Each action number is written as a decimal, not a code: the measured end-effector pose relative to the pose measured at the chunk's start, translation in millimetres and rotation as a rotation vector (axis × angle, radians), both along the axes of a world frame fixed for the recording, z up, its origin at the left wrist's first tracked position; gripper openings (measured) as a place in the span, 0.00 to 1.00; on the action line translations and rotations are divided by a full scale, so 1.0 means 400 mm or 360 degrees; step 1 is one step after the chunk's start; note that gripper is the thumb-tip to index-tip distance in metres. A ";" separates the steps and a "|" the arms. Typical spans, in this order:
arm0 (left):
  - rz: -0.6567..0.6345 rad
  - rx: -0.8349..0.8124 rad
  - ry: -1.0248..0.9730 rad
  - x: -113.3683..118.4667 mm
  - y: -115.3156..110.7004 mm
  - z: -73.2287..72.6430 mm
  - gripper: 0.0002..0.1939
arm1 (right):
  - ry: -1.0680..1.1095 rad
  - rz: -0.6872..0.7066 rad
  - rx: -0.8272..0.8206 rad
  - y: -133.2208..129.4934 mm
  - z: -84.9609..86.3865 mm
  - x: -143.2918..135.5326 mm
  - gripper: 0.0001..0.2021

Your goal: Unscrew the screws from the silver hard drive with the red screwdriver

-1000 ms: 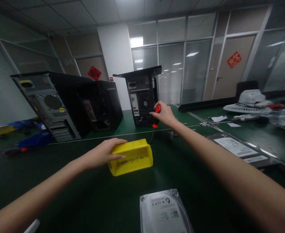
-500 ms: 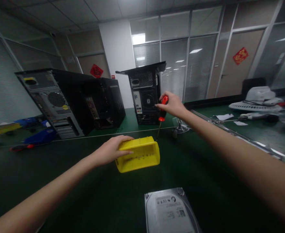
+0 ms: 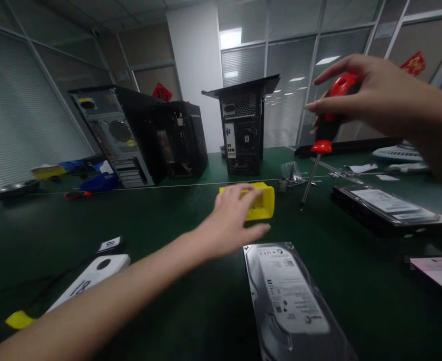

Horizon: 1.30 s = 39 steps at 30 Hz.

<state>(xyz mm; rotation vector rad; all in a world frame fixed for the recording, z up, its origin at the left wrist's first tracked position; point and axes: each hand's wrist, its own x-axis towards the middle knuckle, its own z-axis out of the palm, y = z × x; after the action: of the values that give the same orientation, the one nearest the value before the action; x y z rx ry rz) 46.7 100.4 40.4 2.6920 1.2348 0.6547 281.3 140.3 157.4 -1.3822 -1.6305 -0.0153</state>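
My right hand (image 3: 371,93) is raised on the right and grips a red and black screwdriver (image 3: 328,120), its shaft pointing down toward the table. A small screw may be at the tip, but I cannot make it out. My left hand (image 3: 236,220) has its fingers apart and hovers between a yellow bin (image 3: 266,203) and a silver hard drive (image 3: 288,291). It partly covers the bin and holds nothing. The hard drive lies label up on the green table (image 3: 190,311), just below my left hand.
Three black computer cases stand at the back, one of them the right-hand case (image 3: 243,135). A second hard drive (image 3: 390,205) and a pink item (image 3: 439,276) lie at right. A clear bag (image 3: 291,173) sits behind. A white power strip-like object (image 3: 93,276) is at left.
My left hand has let go of the yellow bin, which now stands farther back, and moved toward the hard drive. My right hand has lifted the screwdriver up and right. The view has tilted down.
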 end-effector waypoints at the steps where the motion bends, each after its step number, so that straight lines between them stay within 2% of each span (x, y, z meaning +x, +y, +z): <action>1: -0.0202 -0.0107 0.0063 0.013 -0.054 -0.008 0.26 | 0.0002 0.0002 0.0000 -0.009 -0.005 -0.003 0.27; 3: -0.0705 -0.0144 0.0159 0.039 -0.141 -0.034 0.29 | 0.0040 0.0028 -0.0012 -0.028 -0.018 -0.011 0.26; 4: -0.0885 -0.0128 0.0199 0.051 -0.169 -0.051 0.30 | 0.0073 0.0041 -0.0024 -0.037 -0.025 -0.014 0.26; 7: -0.1182 -0.0125 0.0370 0.078 -0.199 -0.096 0.31 | 0.0130 0.0030 0.0001 -0.063 -0.048 -0.021 0.25; 9: -0.1262 -0.0119 0.0412 0.089 -0.193 -0.113 0.31 | 0.0139 0.0012 0.0103 -0.073 -0.062 -0.021 0.23; 11: -0.1241 -0.0072 0.0418 0.095 -0.188 -0.119 0.27 | 0.0237 0.0018 0.0144 -0.074 -0.074 -0.017 0.22; 14: -0.1169 -0.0003 0.0432 0.095 -0.196 -0.126 0.21 | 0.0557 0.0134 0.0097 -0.061 -0.087 -0.007 0.22; 17: -0.1098 -0.0022 0.0407 0.082 -0.215 -0.141 0.20 | 0.0701 0.0191 0.0006 -0.051 -0.095 -0.003 0.21; 20: -0.1056 0.0011 0.0334 0.056 -0.232 -0.165 0.19 | 0.0659 0.0246 -0.0061 -0.068 -0.100 -0.017 0.21; 24: -0.1112 0.0145 0.0328 0.016 -0.258 -0.192 0.18 | 0.0506 0.0255 -0.0032 -0.122 -0.105 -0.063 0.20; 29: -0.1071 0.0241 0.0346 -0.024 -0.289 -0.196 0.18 | 0.0150 0.0285 -0.0083 -0.156 -0.117 -0.124 0.21; 35: -0.1054 0.0291 0.0277 -0.045 -0.293 -0.203 0.16 | 0.0304 0.0515 -0.0092 -0.137 -0.142 -0.159 0.19; 39: -0.1017 0.0229 0.0232 -0.052 -0.300 -0.217 0.17 | 0.0452 0.0687 0.0164 -0.130 -0.168 -0.145 0.20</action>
<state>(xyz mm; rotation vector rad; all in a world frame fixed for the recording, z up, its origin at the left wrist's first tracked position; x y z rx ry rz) 26.0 -19.6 -46.5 3.0378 0.2925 0.4689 223.3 88.4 90.2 -0.8872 -1.6275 0.3308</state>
